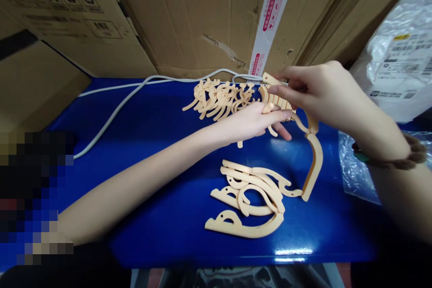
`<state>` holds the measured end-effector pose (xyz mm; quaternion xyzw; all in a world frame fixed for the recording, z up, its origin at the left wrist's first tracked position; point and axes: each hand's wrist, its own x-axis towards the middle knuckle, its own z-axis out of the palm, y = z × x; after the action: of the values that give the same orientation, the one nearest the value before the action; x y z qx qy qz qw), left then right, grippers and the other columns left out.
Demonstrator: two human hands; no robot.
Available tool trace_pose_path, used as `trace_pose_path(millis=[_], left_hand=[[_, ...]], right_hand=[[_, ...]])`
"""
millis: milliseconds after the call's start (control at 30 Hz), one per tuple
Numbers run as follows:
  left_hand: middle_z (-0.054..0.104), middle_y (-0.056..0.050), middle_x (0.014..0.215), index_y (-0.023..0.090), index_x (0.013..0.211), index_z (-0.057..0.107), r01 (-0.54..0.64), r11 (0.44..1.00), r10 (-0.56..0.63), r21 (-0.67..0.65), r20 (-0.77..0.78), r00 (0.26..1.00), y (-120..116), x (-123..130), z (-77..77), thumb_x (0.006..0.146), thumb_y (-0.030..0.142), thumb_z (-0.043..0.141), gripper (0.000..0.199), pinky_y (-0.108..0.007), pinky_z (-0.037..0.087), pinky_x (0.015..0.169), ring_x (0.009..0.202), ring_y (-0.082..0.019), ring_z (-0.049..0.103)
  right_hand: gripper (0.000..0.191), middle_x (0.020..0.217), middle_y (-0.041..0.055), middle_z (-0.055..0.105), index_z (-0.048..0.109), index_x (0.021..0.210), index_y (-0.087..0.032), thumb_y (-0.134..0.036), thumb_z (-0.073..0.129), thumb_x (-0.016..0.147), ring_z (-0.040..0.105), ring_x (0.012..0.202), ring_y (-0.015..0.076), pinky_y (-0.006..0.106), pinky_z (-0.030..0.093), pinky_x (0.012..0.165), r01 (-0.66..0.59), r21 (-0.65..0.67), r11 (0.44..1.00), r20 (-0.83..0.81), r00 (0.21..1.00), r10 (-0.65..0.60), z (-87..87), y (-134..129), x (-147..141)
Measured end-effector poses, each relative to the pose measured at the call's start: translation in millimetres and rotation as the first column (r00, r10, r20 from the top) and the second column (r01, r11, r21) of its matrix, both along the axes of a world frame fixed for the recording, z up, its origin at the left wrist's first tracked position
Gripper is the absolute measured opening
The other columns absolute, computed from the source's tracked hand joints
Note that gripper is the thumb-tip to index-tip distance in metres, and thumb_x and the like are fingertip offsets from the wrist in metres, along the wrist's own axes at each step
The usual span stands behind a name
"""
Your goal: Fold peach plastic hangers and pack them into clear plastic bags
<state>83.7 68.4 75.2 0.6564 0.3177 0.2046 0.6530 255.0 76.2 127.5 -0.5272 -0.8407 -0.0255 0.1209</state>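
Note:
My left hand [258,121] reaches over the pile with its fingers bent round a cream plastic hook-shaped piece, whose ends stick out past the fingers. Just above and to the right, my right hand [305,85] pinches a cream arm piece [270,79] between thumb and fingers. A heap of small cream curved pieces [219,99] lies behind my left hand. Stacked curved arm pieces [278,96] show between my hands. Nearer the front are several cream hanger-like parts [249,229], some overlapping. One long curved part [315,162] stretches below my right hand.
Cardboard boxes [202,18] line the back of the blue table [162,234]. A white cable [118,108] runs along the left and back. Clear plastic packaging [357,180] lies at the right, below a labelled plastic bag [401,54].

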Motion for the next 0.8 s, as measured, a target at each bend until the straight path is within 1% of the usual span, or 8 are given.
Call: trace_pose_path(millis=[167,367,433,500,567,667,733,800], left_hand=[[0.078,-0.005,0.083,0.015,0.072,0.053,-0.053,0.999,0.053,-0.011,-0.005,0.999,8,0,-9.1,0.107,0.033,0.049,0.04,-0.022,0.018,0.047,0.042,-0.001,0.022],[0.076,-0.002,0.075,0.012,0.077,0.066,-0.03,0.999,0.029,0.046,0.024,0.999,7,0,-9.6,0.106,0.028,0.053,0.036,-0.021,0.021,0.047,0.041,-0.001,0.022],[0.075,-0.002,0.074,0.012,0.079,0.067,-0.071,0.997,0.07,0.035,0.039,0.997,7,2,-9.2,0.106,0.025,0.054,0.033,-0.02,0.024,0.048,0.042,-0.001,0.027],[0.074,-0.001,0.076,0.013,0.08,0.069,-0.183,0.982,0.179,0.04,0.087,0.98,8,2,-9.6,0.105,0.022,0.056,0.029,-0.02,0.03,0.051,0.046,-0.002,0.037],[0.073,-0.001,0.078,0.015,0.079,0.068,-0.38,0.923,0.364,0.059,0.183,0.913,11,1,-9.0,0.104,0.025,0.058,0.029,-0.02,0.034,0.053,0.052,-0.004,0.046],[0.068,0.001,0.078,0.018,0.075,0.064,-0.632,0.773,0.587,0.062,0.309,0.748,16,-5,-3.1,0.103,0.031,0.062,0.031,-0.02,0.036,0.053,0.055,-0.005,0.048],[0.062,0.003,0.074,0.019,0.075,0.061,-0.699,0.715,0.664,0.019,0.294,0.688,19,-9,2.9,0.101,0.028,0.066,0.029,-0.021,0.033,0.05,0.051,-0.004,0.041],[0.054,0.007,0.065,0.019,0.078,0.06,-0.713,0.699,0.7,-0.048,0.246,0.67,20,-12,7.7,0.099,0.023,0.069,0.024,-0.023,0.027,0.047,0.047,-0.004,0.033]], right_hand=[[0.032,0.059,0.0049,0.054,0.068,0.09,-0.02,-0.045,0.052,0.103,0.046,0.055,0.0161,0.034,0.023,0.059,0.021,0.133,0.991,0.108,0.994,-0.036,-10.0,8,4],[0.05,0.074,0.0111,0.067,0.071,0.104,-0.019,-0.05,0.033,0.109,0.06,0.066,0.0222,0.034,0.022,0.059,0.095,0.219,0.971,0.146,0.981,-0.129,-20.3,18,9],[0.051,0.075,0.0102,0.069,0.072,0.107,-0.02,-0.051,0.031,0.109,0.062,0.066,0.022,0.033,0.025,0.059,0.061,0.219,0.974,0.118,0.989,-0.089,-22.8,21,10],[0.052,0.071,0.008,0.066,0.072,0.104,-0.021,-0.052,0.031,0.109,0.059,0.063,0.0204,0.032,0.028,0.059,0.007,0.174,0.985,0.077,0.997,-0.02,-24.2,21,9],[0.051,0.067,0.0062,0.063,0.072,0.105,-0.021,-0.051,0.03,0.109,0.056,0.058,0.0191,0.032,0.03,0.058,-0.046,0.109,0.993,0.047,0.998,0.041,-24.6,18,5],[0.051,0.065,0.0055,0.061,0.072,0.113,-0.021,-0.049,0.03,0.109,0.055,0.056,0.0189,0.032,0.03,0.058,-0.077,0.083,0.994,0.033,0.997,0.074,-24.5,12,-3],[0.052,0.067,0.0061,0.062,0.071,0.119,-0.02,-0.048,0.029,0.109,0.058,0.058,0.02,0.032,0.031,0.058,-0.079,0.102,0.992,0.029,0.997,0.076,-25.0,8,-7],[0.053,0.069,0.007,0.064,0.069,0.125,-0.019,-0.049,0.028,0.109,0.062,0.062,0.0217,0.032,0.033,0.06,-0.082,0.112,0.99,0.025,0.997,0.079,-26.0,5,-9]])
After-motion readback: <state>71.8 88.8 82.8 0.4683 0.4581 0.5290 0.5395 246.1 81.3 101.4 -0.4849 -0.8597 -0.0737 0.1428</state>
